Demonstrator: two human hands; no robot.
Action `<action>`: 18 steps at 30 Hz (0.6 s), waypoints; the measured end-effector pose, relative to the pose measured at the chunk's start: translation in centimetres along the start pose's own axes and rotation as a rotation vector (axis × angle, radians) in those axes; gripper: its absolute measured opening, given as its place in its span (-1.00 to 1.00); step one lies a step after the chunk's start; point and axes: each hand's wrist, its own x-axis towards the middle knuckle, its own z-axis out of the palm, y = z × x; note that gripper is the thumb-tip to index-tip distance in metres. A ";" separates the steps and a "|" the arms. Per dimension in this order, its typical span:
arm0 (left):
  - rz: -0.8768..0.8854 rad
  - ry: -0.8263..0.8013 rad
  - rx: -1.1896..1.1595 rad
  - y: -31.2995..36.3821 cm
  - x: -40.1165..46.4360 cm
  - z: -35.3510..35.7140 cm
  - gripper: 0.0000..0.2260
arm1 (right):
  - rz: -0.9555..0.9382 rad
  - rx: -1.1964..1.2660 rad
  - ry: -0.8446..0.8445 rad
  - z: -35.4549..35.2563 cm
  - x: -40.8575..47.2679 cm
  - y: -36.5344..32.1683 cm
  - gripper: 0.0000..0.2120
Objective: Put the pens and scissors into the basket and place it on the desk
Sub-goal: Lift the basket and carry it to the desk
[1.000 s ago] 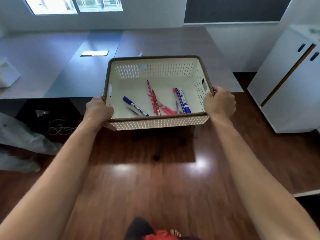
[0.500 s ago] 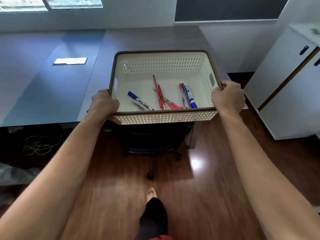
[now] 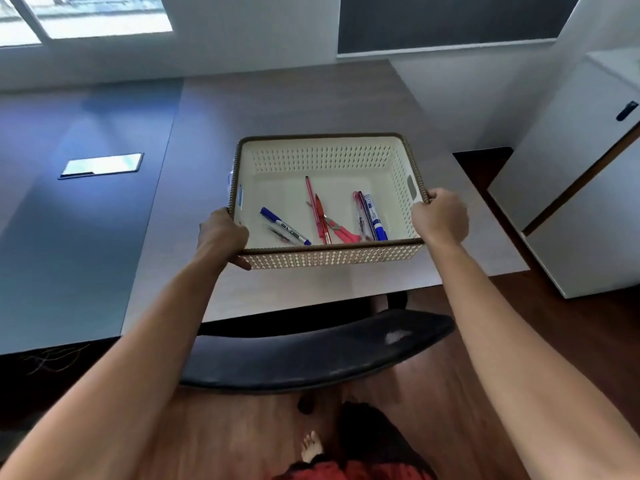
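A cream perforated basket [image 3: 325, 157] with a brown rim is over the grey desk [image 3: 277, 105], near its front edge. My left hand [image 3: 221, 237] grips its near left corner and my right hand [image 3: 440, 216] grips its right rim. Inside lie a blue marker [image 3: 284, 226], a red pen [image 3: 317, 209], red-handled scissors [image 3: 341, 232] and a blue pen [image 3: 375, 216] beside a pink one. I cannot tell whether the basket rests on the desk or hangs just above it.
A black office chair back [image 3: 311, 355] stands between me and the desk. A flat silver plate [image 3: 102, 164] lies on the desk's left part. A white cabinet [image 3: 581, 202] stands at the right on the wooden floor. My bare foot [image 3: 311, 445] shows below.
I have stepped closer to the desk. The basket, held in both hands, has moved forward from over the floor to over the desk top. The chair back has come into view.
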 end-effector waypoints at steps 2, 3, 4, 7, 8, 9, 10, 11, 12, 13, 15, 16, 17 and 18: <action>-0.024 0.007 0.025 -0.1 2.2 1.0 -0.72 | 0.028 -0.019 -0.034 1.9 2.2 -0.2 -0.77; -0.031 0.009 0.035 -0.3 3.1 1.6 -0.71 | 0.044 -0.030 -0.059 2.7 3.0 -0.2 -0.75; -0.045 0.010 0.033 -0.5 4.2 2.2 -0.70 | 0.060 -0.038 -0.088 3.6 3.9 -0.3 -0.75; -0.091 0.015 0.022 -1.0 7.6 4.2 -0.67 | 0.107 -0.051 -0.166 6.3 7.0 -0.5 -0.78; -0.095 0.020 0.012 -1.4 8.2 4.7 -0.67 | 0.111 -0.050 -0.189 6.9 7.2 -0.4 -0.79; -0.110 0.025 -0.009 -1.6 9.4 5.4 -0.66 | 0.122 -0.051 -0.205 7.9 8.4 -0.4 -0.78; -0.121 0.037 -0.016 -1.9 10.3 6.0 -0.66 | 0.132 -0.052 -0.218 8.7 9.1 -0.4 -0.77; -0.127 0.042 -0.019 -2.2 11.0 6.5 -0.66 | 0.145 -0.054 -0.233 9.3 9.5 -0.3 -0.76; -0.133 0.050 -0.014 -2.4 11.7 7.0 -0.67 | 0.156 -0.058 -0.244 10.2 10.1 -0.2 -0.75; -0.150 0.057 -0.010 -2.6 12.7 7.6 -0.67 | 0.161 -0.064 -0.255 11.2 10.9 -0.2 -0.76; -0.164 0.066 0.011 -2.9 13.7 8.3 -0.68 | 0.159 -0.076 -0.270 12.5 11.6 0.0 -0.76; -0.167 0.065 0.017 -3.0 14.4 8.7 -0.68 | 0.161 -0.080 -0.270 13.2 12.1 0.0 -0.76; -0.166 0.065 0.021 -3.1 15.1 9.0 -0.69 | 0.163 -0.086 -0.268 13.9 12.6 0.1 -0.76; -0.171 0.060 0.023 -3.1 15.6 9.2 -0.70 | 0.165 -0.093 -0.272 14.5 13.0 0.3 -0.75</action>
